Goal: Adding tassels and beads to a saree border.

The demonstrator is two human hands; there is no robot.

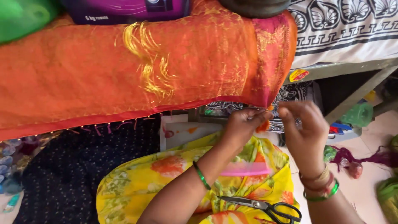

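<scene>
Orange tassel point(263, 125) at the orange cloth's point(124, 66) corner is pinched by left hand point(242, 124) and right hand point(304, 128).

Left hand point(242, 124) fingers pinched; right hand point(304, 128) fingers curled, raised just beside.

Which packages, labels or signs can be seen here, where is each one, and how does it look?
Box: top edge, behind the orange cloth; rectangular, purple and dark, with pale printing.
Sticker: on the grey frame right of the cloth; oval, yellow and red.
Flat printed box: under the cloth's hem, left of the left hand; white with small red marks. No screens.
</scene>
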